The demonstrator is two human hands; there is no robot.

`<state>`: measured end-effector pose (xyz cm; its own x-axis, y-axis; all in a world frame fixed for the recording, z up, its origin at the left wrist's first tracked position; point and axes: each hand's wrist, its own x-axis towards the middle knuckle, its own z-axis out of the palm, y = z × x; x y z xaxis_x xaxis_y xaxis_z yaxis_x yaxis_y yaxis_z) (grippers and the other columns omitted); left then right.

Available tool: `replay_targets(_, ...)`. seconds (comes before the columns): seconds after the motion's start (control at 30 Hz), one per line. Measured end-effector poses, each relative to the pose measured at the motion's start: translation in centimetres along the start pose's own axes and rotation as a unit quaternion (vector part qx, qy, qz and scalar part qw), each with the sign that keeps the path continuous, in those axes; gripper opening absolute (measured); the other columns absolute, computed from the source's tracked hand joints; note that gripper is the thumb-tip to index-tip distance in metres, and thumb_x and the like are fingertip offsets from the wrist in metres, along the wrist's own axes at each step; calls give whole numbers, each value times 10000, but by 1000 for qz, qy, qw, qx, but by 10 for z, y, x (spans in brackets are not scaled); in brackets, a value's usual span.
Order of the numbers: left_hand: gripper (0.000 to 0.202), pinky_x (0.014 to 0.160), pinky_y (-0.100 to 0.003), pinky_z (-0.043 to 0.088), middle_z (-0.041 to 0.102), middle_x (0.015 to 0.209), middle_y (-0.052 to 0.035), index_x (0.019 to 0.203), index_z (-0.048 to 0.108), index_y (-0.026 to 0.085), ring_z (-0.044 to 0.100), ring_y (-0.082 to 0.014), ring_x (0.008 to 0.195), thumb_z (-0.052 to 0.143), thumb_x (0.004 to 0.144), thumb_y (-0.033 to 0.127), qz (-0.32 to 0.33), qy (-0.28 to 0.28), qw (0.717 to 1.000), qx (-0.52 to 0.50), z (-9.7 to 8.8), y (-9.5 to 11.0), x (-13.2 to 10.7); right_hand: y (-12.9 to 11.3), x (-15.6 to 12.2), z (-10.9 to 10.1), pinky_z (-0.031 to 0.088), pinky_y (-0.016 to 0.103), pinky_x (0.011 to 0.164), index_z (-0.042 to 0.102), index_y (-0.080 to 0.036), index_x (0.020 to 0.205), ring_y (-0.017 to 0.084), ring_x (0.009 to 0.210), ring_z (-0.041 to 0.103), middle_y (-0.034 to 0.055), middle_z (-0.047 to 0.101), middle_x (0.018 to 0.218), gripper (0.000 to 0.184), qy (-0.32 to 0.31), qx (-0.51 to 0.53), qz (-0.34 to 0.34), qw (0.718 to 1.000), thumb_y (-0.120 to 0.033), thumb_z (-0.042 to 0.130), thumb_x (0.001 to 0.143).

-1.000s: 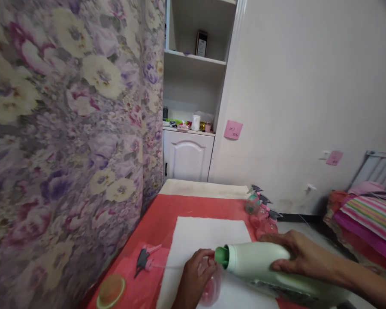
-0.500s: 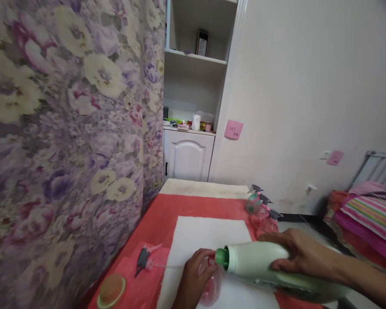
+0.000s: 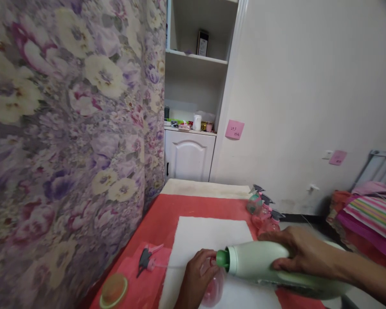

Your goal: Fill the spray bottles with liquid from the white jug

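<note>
My left hand (image 3: 197, 277) is closed round the neck of a clear pink spray bottle (image 3: 215, 289), which stands without its top on a white sheet (image 3: 212, 229). In my right hand (image 3: 297, 253) is a large pale green jug-like bottle (image 3: 254, 259), tipped on its side. Its darker green spout (image 3: 223, 258) is at the mouth of the pink bottle; whether liquid flows I cannot tell. A grey and pink spray trigger head (image 3: 145, 261) with its tube lies to the left. Near the front left rests a round green-rimmed cap (image 3: 113, 290).
Several spray bottles (image 3: 266, 214) with grey triggers line the right edge of the red-covered table (image 3: 193, 206). A floral curtain (image 3: 73, 128) hangs close on the left. Behind stands a white cabinet (image 3: 189, 152); a bed (image 3: 369, 210) is at the right.
The view has shifted very slightly. Both hands keep their hold, and the green bottle stays tipped at the pink bottle's mouth.
</note>
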<state>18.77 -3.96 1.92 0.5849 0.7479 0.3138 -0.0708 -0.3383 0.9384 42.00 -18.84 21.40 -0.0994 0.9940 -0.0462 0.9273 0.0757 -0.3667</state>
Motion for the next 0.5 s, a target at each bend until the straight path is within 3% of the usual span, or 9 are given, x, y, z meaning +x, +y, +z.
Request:
replay_targets(0.3,215,885,-300,489,717,971,-58,959,710,207,652,-223,967,624,767,159,4,2,1000,-1,1,3,0,-3,2,-5,381,255,572,699,-313,1121,186,642,627,7,737,773,409,20,-32,16,999,-377,728,718)
replay_targets(0.5,221,883,-304,495,724,968,-62,945,722,203,655,-227,963,630,751,150,2,11,1000,2,0,7,0,-5,4,-7,400,252,569,708,-306,1082,182,640,641,6,748,784,361,6,-31,9,999,-335,730,723)
